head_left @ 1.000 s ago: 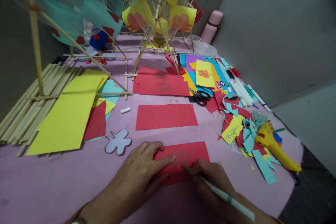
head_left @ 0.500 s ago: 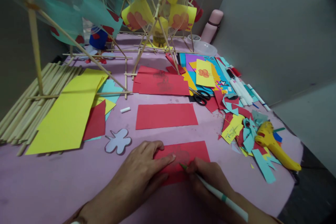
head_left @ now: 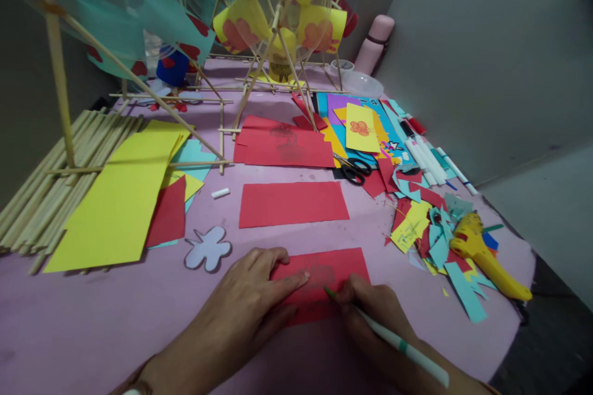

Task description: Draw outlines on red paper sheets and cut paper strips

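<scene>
One red card (head_left: 320, 273) under left hand (head_left: 252, 295) | right hand (head_left: 374, 307): marker (head_left: 402, 347) (green-tipped)

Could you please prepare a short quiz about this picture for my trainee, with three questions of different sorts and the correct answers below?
1. Which hand holds the pen?
2. What does the left hand rest on?
A) the yellow sheet
B) a red sheet
C) the glue gun
3. Fill in the colour: the handles of the scissors are ____.

Key:
1. The right hand
2. B
3. black
</scene>
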Demonstrator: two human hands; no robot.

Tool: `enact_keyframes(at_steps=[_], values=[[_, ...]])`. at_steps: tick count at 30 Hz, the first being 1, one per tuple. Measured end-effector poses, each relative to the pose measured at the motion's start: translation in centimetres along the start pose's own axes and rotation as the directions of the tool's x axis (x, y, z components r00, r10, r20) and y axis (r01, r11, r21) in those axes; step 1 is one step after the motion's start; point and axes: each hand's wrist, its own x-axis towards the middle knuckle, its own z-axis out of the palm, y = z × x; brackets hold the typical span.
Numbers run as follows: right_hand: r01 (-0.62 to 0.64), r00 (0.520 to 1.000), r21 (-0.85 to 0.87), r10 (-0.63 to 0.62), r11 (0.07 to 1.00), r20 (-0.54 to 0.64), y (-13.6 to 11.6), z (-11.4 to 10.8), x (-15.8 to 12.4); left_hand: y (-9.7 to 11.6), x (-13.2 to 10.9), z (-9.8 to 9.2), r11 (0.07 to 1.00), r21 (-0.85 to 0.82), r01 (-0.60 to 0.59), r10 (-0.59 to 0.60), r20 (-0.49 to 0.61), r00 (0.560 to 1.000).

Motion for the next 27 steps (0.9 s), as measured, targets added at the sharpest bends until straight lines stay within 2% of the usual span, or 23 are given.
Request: enact_keyframes(at_steps=[14, 27], values=[[0.102, 0.994, 0.115, -0.105, 0.988, 0.017, 0.2, -0.3, 0.0, 0.1, 0.0, -0.1, 1.0, 0.008, 0.013, -0.013, 0.019, 1.0], [0.094, 0.994, 0.085, -0.098, 0.992, 0.042, -1.0, -0.5, 0.3, 0.0, 0.2, 0.0, 1.0, 0.022, 0.013, -0.014, 0.031, 0.999]])
